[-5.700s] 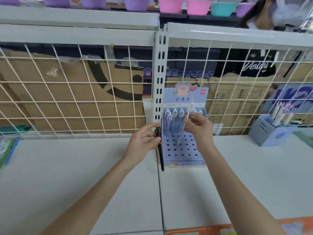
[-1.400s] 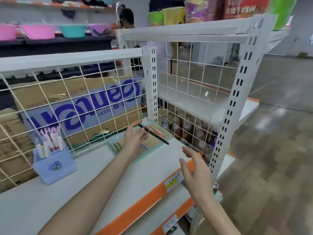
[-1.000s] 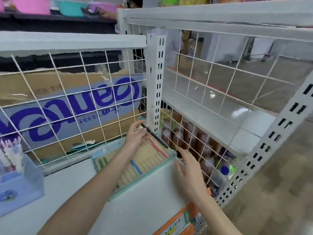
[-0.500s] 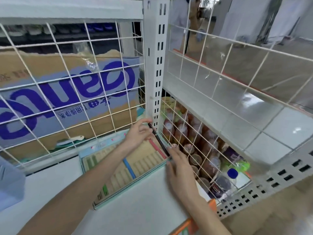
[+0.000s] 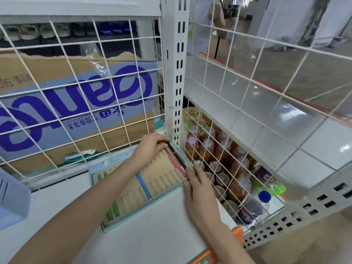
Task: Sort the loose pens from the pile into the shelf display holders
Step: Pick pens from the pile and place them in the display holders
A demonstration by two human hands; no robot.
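A flat slotted pen tray point(image 5: 133, 212) with a teal rim lies on the white shelf against the wire side panel. A black pen point(image 5: 177, 157) lies in its rightmost slot, beside a pink pen point(image 5: 174, 164). My left hand point(image 5: 150, 147) pinches the black pen's far end with curled fingers. My right hand point(image 5: 198, 185) rests its fingertips on the pen's near end at the tray's right corner. A blue pen point(image 5: 143, 184) and green pens point(image 5: 112, 211) sit in other slots.
A white upright post point(image 5: 176, 73) and wire grids point(image 5: 82, 92) close the shelf at the back and right. Bottled drinks point(image 5: 215, 159) stand behind the right grid on a lower shelf. A blue pen holder point(image 5: 11, 202) stands at the left edge. A cardboard box point(image 5: 76, 96) sits behind the back grid.
My view turned from the blue peg display to the shelf's right end. My left hand carried the black pen there and lowered it into the tray's rightmost slot. My right hand came in to its near end.
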